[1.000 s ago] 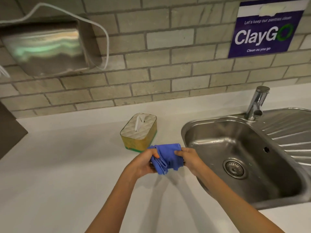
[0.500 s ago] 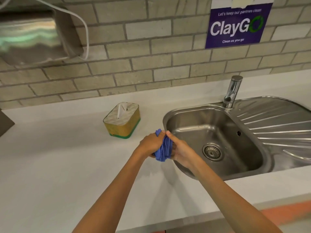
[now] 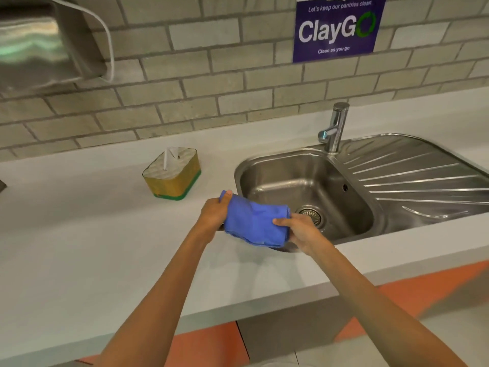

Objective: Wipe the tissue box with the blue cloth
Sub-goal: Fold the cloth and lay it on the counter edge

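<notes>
tissue box [image 3: 172,174]: squat, gold sides, green base band, white quilted top with one tissue standing out of the slot. stands on the white bench [image 3: 79,234], left of the sink [image 3: 264,160] and apart from it, nearer the brick wall [image 3: 211,102] than the bench's front edge. untouched by either hand.

blue cloth [image 3: 255,223]: held in the air over the near left rim of the sink, in front of and to the right of the tissue box, not touching it. half a second ago it was bunched into a narrow wad between the palms; now it is pulled out into a broader folded pad.

left hand [image 3: 213,214]: grip closed on the cloth's left end, thumb on top. it has moved apart from the right hand since the earlier frame.

right hand [image 3: 301,230]: grip closed on the cloth's right end, thumb laid over the upper face, fingers beneath.

view: shifted since the earlier frame, so more of the bench's front edge and the orange and grey floor [image 3: 206,345] below now show.

open room: bare bench lies left of and in front of the box, and between box and sink. behind the box a narrow strip of bench runs to the wall. tap [image 3: 334,128] stands at the sink's far rim, drainer [image 3: 410,176] to its right. purple sign [image 3: 338,27] on the wall above; steel dispenser [image 3: 39,43] at upper left.
</notes>
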### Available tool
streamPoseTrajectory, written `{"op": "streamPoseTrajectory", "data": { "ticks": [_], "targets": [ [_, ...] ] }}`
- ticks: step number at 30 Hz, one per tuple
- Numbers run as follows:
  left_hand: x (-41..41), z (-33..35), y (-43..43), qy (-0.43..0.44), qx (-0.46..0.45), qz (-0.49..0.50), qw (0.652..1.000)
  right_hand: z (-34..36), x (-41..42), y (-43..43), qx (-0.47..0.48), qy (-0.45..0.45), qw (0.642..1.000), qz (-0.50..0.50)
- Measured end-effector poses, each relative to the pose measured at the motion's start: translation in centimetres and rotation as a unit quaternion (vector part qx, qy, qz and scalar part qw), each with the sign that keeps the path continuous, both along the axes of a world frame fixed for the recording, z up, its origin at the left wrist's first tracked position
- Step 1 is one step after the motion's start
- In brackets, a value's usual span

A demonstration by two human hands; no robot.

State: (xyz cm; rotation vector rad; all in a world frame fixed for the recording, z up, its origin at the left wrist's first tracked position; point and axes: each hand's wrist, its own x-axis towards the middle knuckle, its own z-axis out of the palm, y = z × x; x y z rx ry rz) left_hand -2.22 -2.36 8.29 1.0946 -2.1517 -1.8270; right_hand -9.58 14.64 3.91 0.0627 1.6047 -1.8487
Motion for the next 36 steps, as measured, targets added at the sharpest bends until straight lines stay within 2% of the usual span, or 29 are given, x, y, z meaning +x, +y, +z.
{"op": "streamPoseTrajectory", "data": {
  "ticks": [8, 13, 17, 21, 26, 30, 33, 36],
  "targets": [
    [3.3, -4.8, 4.4, 0.008, 0.116, 0.039, 0.992, -0.6, -0.9, 5.6, 0.173, 0.107, 0.979, 0.005],
    [4.3, -7.1, 6.6, 0.005, 0.124, 0.029, 0.992, -2.3, -0.6, 7.9, 0.216, 0.104, 0.971, 0.005],
    [4.6, -8.3, 7.3, -0.017, 0.064, 0.029, 0.997, -3.6, -0.2, 8.8, 0.248, 0.132, 0.960, -0.002],
    [4.9, -8.9, 8.1, -0.038, -0.059, 0.021, 0.997, -4.3, 0.0, 9.0, 0.298, 0.195, 0.934, 0.005],
    [5.4, -9.4, 9.1, -0.052, -0.178, -0.009, 0.983, -4.7, 0.3, 9.1, 0.351, 0.255, 0.901, 0.006],
    [5.7, -9.6, 9.6, -0.065, -0.285, -0.032, 0.956, -4.8, 0.6, 9.3, 0.395, 0.306, 0.866, 0.019],
    [5.9, -9.6, 9.9, -0.051, -0.328, -0.045, 0.942, -4.8, 0.8, 9.5, 0.400, 0.349, 0.847, 0.017],
    [5.8, -9.3, 10.0, -0.037, -0.341, -0.051, 0.938, -4.6, 0.9, 9.5, 0.386, 0.366, 0.846, 0.019]
  ]
}}
